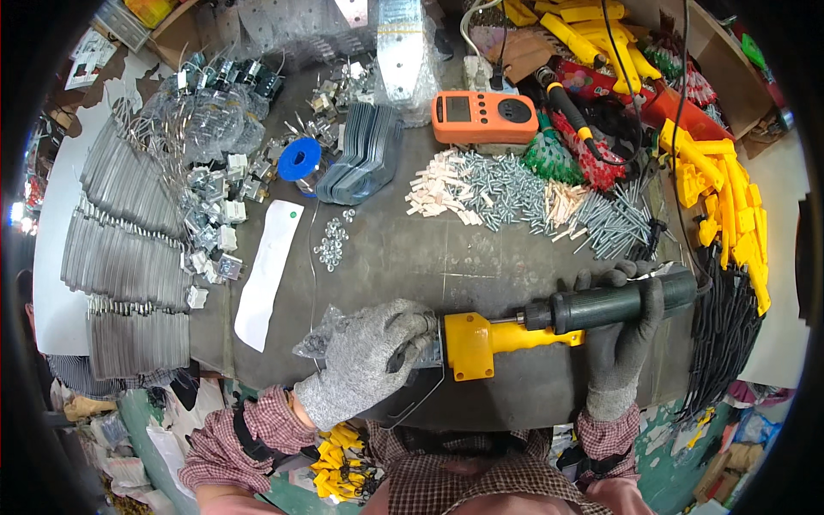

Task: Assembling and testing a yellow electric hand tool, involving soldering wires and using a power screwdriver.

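My right hand [620, 335], in a grey glove, is wrapped round a black electric screwdriver [614, 302] lying sideways. The driver's bit points left and reaches the yellow plastic handle piece [468, 343], whose grip runs right beneath the driver. My left hand [378, 356], also gloved, is closed at the block-shaped end of this piece, against a metal plate edge there. The fingers hide most of that plate. A thin bent wire [421, 402] hangs below it. Crumpled clear plastic [319, 336] lies beside the left hand.
Small nuts [331, 242], screws [506, 190] and an orange meter [484, 118] lie beyond my hands. Stacked metal plates [137, 257] stand at left, near a white paper strip [266, 275]. Yellow handles [730, 189] and black cords [717, 335] are heaped at right.
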The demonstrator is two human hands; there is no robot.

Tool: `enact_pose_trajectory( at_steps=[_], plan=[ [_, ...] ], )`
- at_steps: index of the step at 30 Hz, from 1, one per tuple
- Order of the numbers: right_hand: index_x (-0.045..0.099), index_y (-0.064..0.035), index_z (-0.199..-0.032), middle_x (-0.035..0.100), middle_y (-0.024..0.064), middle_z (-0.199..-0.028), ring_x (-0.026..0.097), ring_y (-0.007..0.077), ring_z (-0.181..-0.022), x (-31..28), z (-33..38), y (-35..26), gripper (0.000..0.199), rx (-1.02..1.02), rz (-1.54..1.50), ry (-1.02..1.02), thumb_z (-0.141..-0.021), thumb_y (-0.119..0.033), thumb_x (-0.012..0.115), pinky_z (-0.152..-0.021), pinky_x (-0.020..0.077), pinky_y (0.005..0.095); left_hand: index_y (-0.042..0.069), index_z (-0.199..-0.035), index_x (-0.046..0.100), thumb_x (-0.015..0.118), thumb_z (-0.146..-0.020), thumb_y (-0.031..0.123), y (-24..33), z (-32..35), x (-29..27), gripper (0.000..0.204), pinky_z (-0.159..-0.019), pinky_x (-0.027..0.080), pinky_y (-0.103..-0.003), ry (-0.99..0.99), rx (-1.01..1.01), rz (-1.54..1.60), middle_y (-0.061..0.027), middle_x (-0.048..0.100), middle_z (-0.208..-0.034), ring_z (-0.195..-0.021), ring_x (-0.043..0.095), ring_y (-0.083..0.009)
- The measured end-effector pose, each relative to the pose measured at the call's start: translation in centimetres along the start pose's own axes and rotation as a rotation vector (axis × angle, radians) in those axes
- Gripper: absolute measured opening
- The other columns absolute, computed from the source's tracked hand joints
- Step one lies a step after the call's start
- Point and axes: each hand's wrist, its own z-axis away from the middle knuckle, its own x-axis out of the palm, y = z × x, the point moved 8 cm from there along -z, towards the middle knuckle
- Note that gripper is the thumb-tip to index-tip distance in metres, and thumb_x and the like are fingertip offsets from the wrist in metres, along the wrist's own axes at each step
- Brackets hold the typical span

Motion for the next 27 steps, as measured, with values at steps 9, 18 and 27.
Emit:
enact_pose_trajectory(
  at_steps=[9, 18, 27],
  plan=[
    [0.053, -0.0141, -0.117, 0.057, 0.0020, -0.107, 0.059, 0.0178, -0.105, 0.0, -0.5, 1.0, 0.022, 0.080, -0.143, -0.085, -0.100, -0.019, 0.065, -0.117, 0.0351, 0.0563, 0.006, -0.102, 0.067, 0.074, -0.082, 0.001, -0.1, -0.5, -0.2, 0.021, -0.071, 0.057, -0.038, -0.008, -0.032, 0.147, -0.0116, 0.071, -0.103, -0.088, 0.072, -0.0295],
    [0.049, -0.0148, -0.116, 0.053, 0.0010, -0.107, 0.058, 0.0174, -0.103, 0.0, -0.4, 1.2, 0.032, 0.062, -0.154, -0.077, -0.095, -0.019, 0.072, -0.117, 0.0344, 0.0535, 0.008, -0.105, 0.067, 0.071, -0.083, 0.006, -0.7, -0.3, 0.1, 0.023, -0.072, 0.057, -0.038, -0.073, -0.083, 0.171, -0.0099, 0.069, -0.109, -0.089, 0.071, -0.0282],
    [0.049, -0.0152, -0.118, 0.051, 0.0001, -0.103, 0.057, 0.0167, -0.102, 0.3, -0.6, 1.7, 0.033, 0.075, -0.181, -0.066, -0.095, -0.019, 0.072, -0.116, 0.0361, 0.0524, 0.007, -0.106, 0.066, 0.072, -0.083, 0.008, -0.8, -0.4, -0.1, 0.024, -0.071, 0.058, -0.038, -0.099, -0.039, 0.183, -0.0102, 0.069, -0.112, -0.089, 0.071, -0.0281]
  ],
)
